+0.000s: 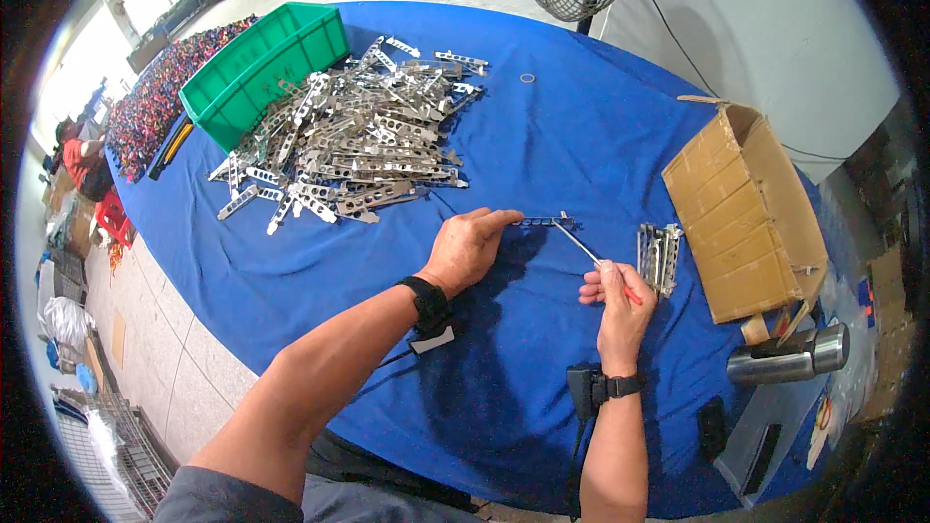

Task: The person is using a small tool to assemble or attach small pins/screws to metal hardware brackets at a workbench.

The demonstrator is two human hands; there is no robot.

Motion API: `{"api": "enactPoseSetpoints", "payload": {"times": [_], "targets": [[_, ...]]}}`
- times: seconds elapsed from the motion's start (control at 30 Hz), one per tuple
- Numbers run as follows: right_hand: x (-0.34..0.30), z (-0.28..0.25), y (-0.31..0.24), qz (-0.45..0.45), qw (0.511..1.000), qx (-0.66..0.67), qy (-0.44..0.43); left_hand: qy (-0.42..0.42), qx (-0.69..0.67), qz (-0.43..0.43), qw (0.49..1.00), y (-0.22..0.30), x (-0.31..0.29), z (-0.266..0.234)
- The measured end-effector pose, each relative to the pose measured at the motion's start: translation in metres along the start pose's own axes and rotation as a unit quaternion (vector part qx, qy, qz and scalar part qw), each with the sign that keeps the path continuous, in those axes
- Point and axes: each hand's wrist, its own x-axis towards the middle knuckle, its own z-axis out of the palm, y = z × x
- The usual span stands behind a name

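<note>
Blue-clothed worktop [572,136]: near its middle, a person's left hand [465,250] has its fingers clamped on a perforated metal strip [544,222], while the right hand [622,305], fingers closed on a red-handled, thin-shafted tool [579,244], holds the tip at the strip's right end. Toward the far left edge, similar strips [354,136] lie heaped beside a green plastic crate [262,73].

The left hand [467,247] hides part of the metal strip [536,222].
</note>
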Motion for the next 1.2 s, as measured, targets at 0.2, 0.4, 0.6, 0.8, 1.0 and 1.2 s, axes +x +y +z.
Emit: {"api": "enactPoseSetpoints", "payload": {"times": [0.2, 0.4, 0.6, 0.8, 1.0, 1.2], "targets": [[0.001, -0.006, 0.012, -0.013, 1.0, -0.007, -0.025, -0.005, -0.005, -0.003, 1.0, 0.002, 0.0, 0.0], [0.002, -0.001, 0.009, -0.021, 1.0, -0.008, -0.003, -0.013, 0.004, -0.007, 1.0, 0.003, 0.0, -0.002], [0.002, -0.004, 0.012, -0.028, 0.999, -0.015, -0.023, -0.007, -0.003, 0.002, 1.0, 0.004, 0.001, -0.003], [0.001, -0.004, 0.011, -0.025, 0.999, -0.008, -0.044, -0.011, -0.004, -0.005, 1.0, 0.005, 0.0, -0.003], [0.003, -0.001, 0.007, -0.015, 1.0, 0.015, -0.017, -0.009, -0.006, -0.003, 1.0, 0.005, 0.0, -0.004], [0.002, -0.006, 0.011, -0.018, 0.998, 0.042, -0.032, -0.008, -0.013, 0.007, 1.0, 0.004, 0.0, -0.003]]}}
